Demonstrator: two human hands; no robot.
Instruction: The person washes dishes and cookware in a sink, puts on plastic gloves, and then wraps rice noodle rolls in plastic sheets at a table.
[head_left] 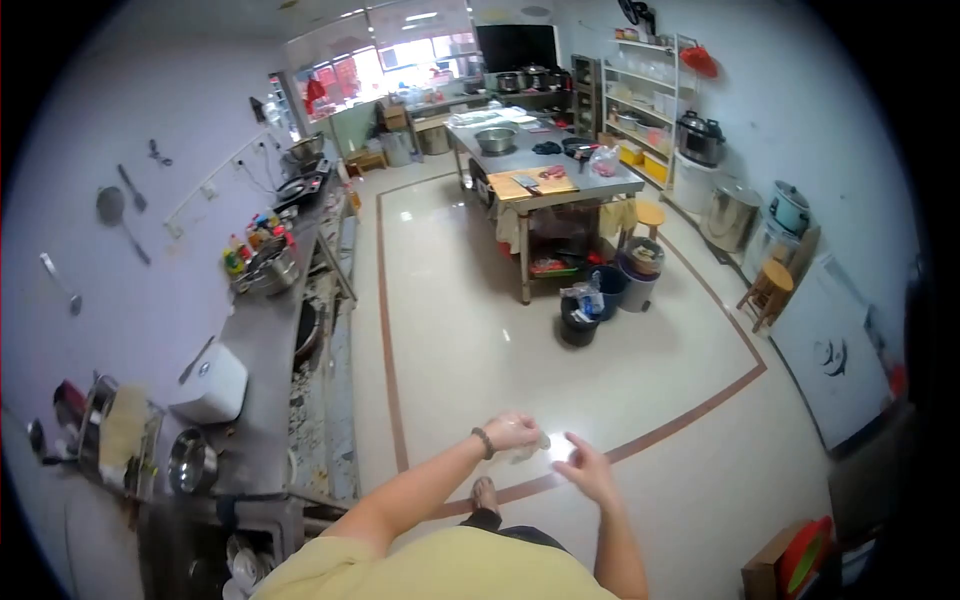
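Note:
My left hand (512, 432) is closed around a small pale lump (530, 449) that looks like dough or a crumpled wrap; what it is exactly is too blurred to tell. A dark band sits on that wrist. My right hand (588, 468) is just to the right of it, fingers spread, nearly touching the lump but holding nothing. Both hands hover in front of my body over the glossy tiled floor (480, 330). My yellow shirt fills the bottom of the view.
A steel counter (255, 350) runs along the left wall with a white appliance (212, 385), pots and bottles. A steel work table (545, 175) stands ahead with bins (580, 320) in front of it. Shelves, cookers and wooden stools line the right wall.

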